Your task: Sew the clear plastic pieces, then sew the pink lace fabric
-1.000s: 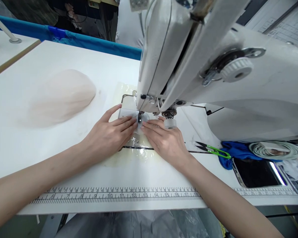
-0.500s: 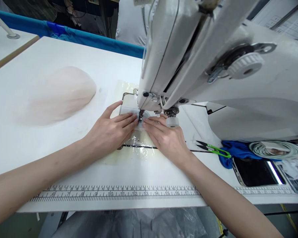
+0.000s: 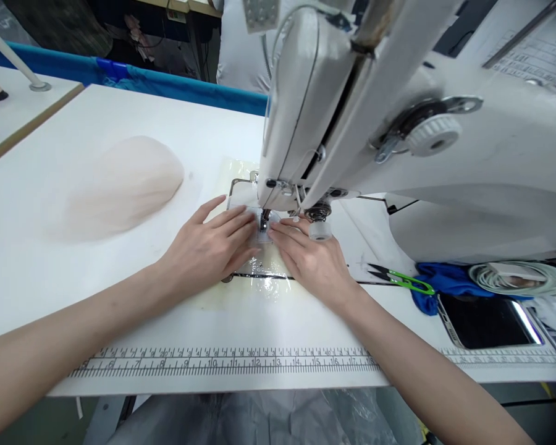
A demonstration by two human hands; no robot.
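My left hand [image 3: 208, 246] lies flat on the white table [image 3: 120, 296], fingers stretched toward the presser foot [image 3: 263, 222] of the white sewing machine [image 3: 398, 136]. Opposite it, my right hand [image 3: 312, 259] also lies flat, its fingertips close to the foot from the right. Between the fingertips both hands press down a small, thin, pale piece [image 3: 265, 232] under the needle. A shiny clear film [image 3: 259, 278] covers the plate around the foot.
A heap of pale pink fabric pieces [image 3: 120, 185] lies at the left. Green-handled thread snips [image 3: 401, 279], a blue cloth [image 3: 445, 284], a phone [image 3: 488, 321] and a coiled cable [image 3: 514, 278] sit at the right. A printed ruler [image 3: 222, 361] runs along the table's front edge.
Both hands stay pressed at the presser foot, with the left fingers drawn slightly back toward me. The view has shifted a little.
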